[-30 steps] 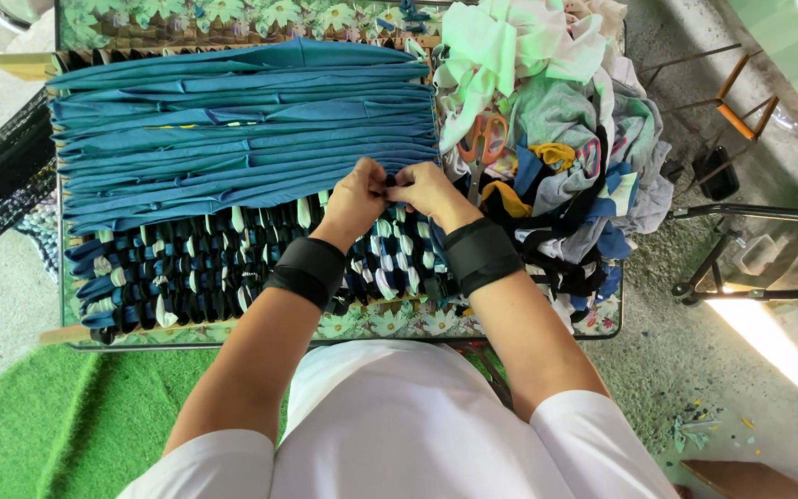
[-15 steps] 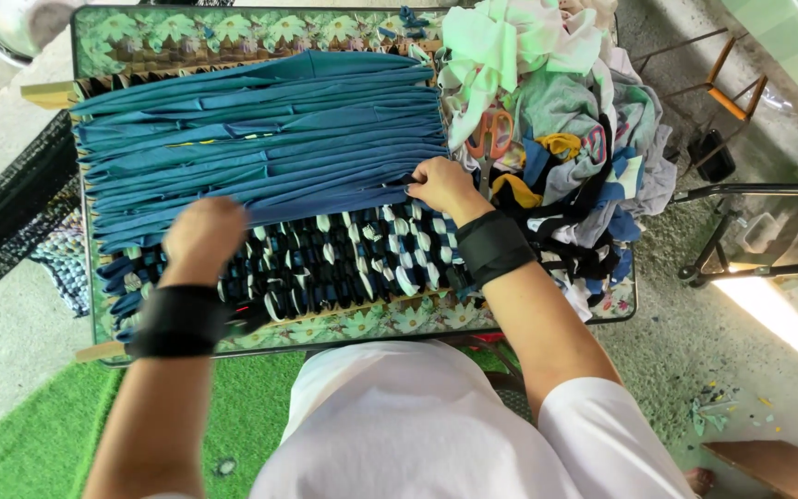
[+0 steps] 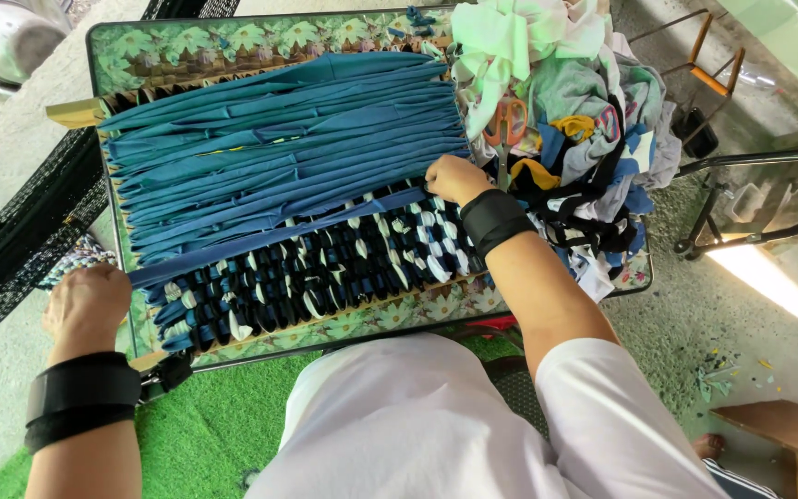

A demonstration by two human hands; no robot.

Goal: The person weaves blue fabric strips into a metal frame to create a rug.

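A wooden weaving frame (image 3: 76, 113) lies on a floral tabletop (image 3: 233, 37), strung with blue cloth strips (image 3: 279, 129). Its near part is woven in dark blue, black and white strips (image 3: 325, 268). One blue strip (image 3: 260, 242) runs taut across the frame between my hands. My left hand (image 3: 87, 303) is closed on its left end beyond the frame's left edge. My right hand (image 3: 454, 177) pinches the right end at the frame's right side. Both wrists wear black bands.
A heap of cloth scraps (image 3: 565, 120) with orange-handled scissors (image 3: 508, 120) sits on the table's right side. Black netting (image 3: 20, 231) lies on the left, green turf (image 3: 196, 425) below, and a metal frame (image 3: 750, 222) stands on the right.
My left hand has moved from the middle of the woven part out past the frame's left edge, pulling a blue strip across. My right hand shifted slightly right.
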